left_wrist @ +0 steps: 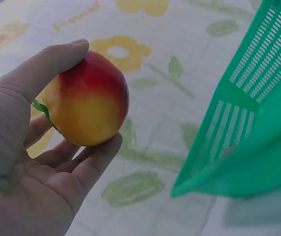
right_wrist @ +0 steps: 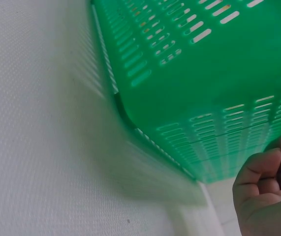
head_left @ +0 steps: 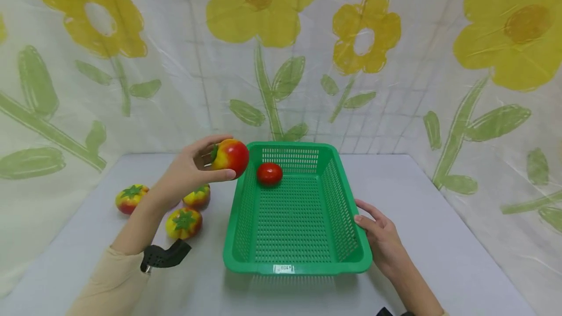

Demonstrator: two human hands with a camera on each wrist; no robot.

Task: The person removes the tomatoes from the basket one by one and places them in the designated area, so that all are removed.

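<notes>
My left hand grips a red-and-yellow tomato with a green leafy top, just beyond the left rim of a green plastic basket. In the left wrist view, thumb and fingers curl around the tomato from opposite sides, and the basket stands off to the right. A red tomato lies inside the basket at its far left corner. On the basket's right side, my right hand holds the rim; the right wrist view shows its curled fingers against the slotted wall.
Several more red-and-yellow tomatoes lie on the white table left of the basket, including one near the front and one farther left. My left forearm passes over that group. A flower-printed curtain stands behind the table.
</notes>
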